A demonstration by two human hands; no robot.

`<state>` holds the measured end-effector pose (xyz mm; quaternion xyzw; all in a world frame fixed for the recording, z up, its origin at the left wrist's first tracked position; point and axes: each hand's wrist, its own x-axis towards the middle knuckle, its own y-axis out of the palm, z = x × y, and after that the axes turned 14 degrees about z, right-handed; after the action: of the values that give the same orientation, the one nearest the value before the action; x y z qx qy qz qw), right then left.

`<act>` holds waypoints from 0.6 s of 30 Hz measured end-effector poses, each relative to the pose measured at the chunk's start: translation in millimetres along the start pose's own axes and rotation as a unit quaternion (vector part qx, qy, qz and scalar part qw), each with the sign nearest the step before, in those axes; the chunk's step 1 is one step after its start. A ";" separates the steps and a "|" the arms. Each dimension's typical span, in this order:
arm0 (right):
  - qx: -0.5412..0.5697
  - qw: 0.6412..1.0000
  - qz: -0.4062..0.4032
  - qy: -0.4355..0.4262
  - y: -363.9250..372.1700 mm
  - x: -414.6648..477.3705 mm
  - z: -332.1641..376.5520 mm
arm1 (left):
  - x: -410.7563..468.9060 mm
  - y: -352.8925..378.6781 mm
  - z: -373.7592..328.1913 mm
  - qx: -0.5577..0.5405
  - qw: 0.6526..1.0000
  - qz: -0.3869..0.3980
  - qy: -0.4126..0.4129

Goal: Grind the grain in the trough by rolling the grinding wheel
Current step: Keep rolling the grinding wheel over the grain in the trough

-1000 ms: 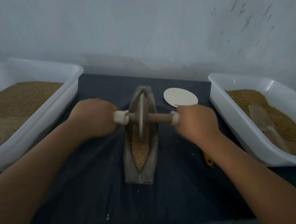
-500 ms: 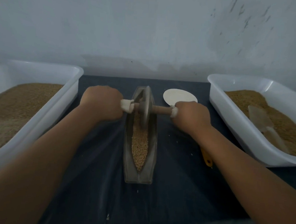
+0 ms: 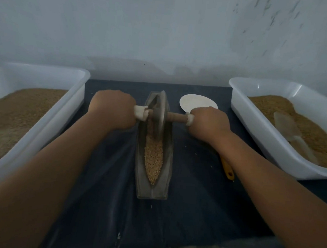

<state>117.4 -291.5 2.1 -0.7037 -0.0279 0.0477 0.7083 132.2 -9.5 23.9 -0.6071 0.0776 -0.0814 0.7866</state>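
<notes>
I am looking at two bare hands and two bare arms. The left hand [image 3: 112, 109] shows me its smooth, round back, and its fingers are hidden from me. The right hand [image 3: 208, 122] shows its back too, with a bare wrist right behind it. The long bare left forearm [image 3: 51, 165] and the long bare right forearm [image 3: 270, 178] look wider near the bottom corners. The light is dim, so they look shadowy and a little blurry.

Two hands [image 3: 112, 109], two tubs [image 3: 254, 129], one trough [image 3: 168, 155], one wheel [image 3: 160, 114], one disc [image 3: 194, 102], perhaps one scoop [image 3: 287, 125].
</notes>
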 end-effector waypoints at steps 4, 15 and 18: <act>-0.063 0.996 -0.060 -0.028 7.6 -40.0 -4.9 | -27.9 9.6 5.5 -0.026 0.999 0.036 0.023; -0.050 0.993 -0.106 -0.030 -2.1 -2.9 0.8 | -10.1 15.9 3.6 -0.073 0.997 0.019 -0.018; -0.036 0.993 -0.107 -0.035 -11.6 5.1 4.4 | -3.3 7.4 1.3 -0.084 0.995 0.037 -0.026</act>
<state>122.3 -286.7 13.6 -0.7195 -0.1293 -0.0049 0.6823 129.5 -5.7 17.2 -0.6700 0.0861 -0.0295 0.7368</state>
